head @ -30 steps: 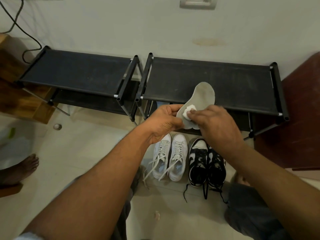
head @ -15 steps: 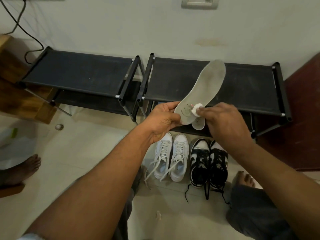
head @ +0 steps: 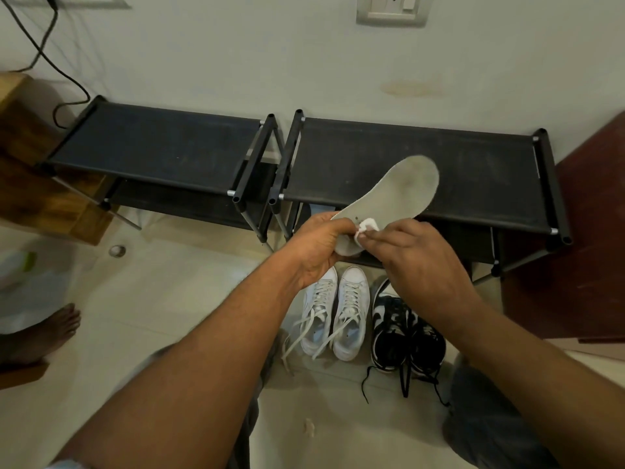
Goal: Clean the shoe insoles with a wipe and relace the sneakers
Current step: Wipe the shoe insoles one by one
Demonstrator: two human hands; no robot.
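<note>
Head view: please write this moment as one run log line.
step: clean insole; left hand: holds insole heel; right hand: pinches wipe on insole; white sneakers, black sneakers: on floor

black rack [head: 162, 147], wall socket [head: 391, 10], cable [head: 43, 49]

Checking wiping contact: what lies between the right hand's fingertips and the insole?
A crumpled white wipe, pinched by the right hand and held against the grey insole near the end the left hand grips. The head view shows it.

Insole [head: 399, 191] heel behind left hand [head: 318, 245]
</note>
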